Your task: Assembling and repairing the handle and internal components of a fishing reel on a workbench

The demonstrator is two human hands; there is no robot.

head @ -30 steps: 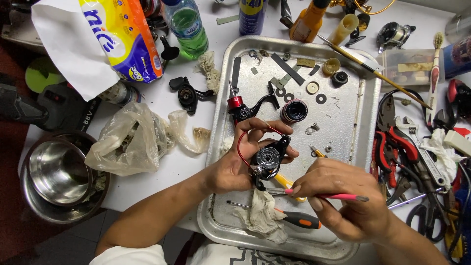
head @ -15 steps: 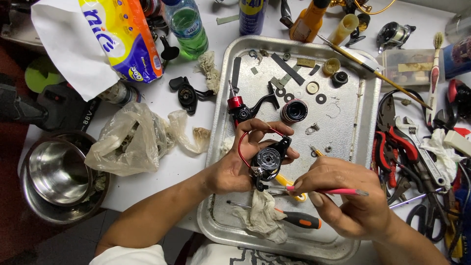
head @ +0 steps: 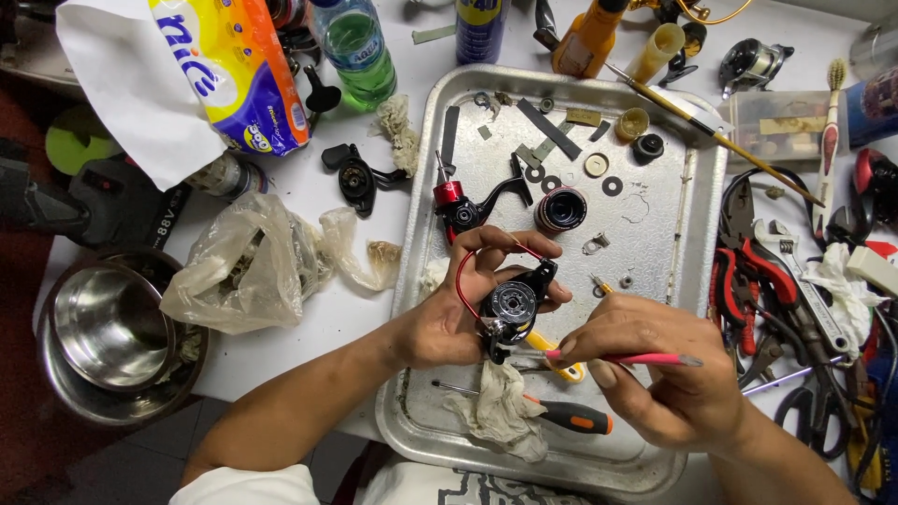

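A white-topped work table [head: 309,201] fills the view under bright, even light; left of the table lies a dim reddish-brown floor [head: 19,411]; below the table's near edge, grey floor tiles [head: 140,468] show in shadow.

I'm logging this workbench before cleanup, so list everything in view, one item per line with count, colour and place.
metal tray: one, silver, centre
reel body: one, black, in left hand
pink tool: one, in right hand
screwdriver: one, orange-black, tray front
rag: one, grey, tray front
steel bowl: one, left edge
plastic bag: one, clear, left of tray
bottle: one, green, top
pliers: one, red-handled, right of tray
left hand: one
right hand: one
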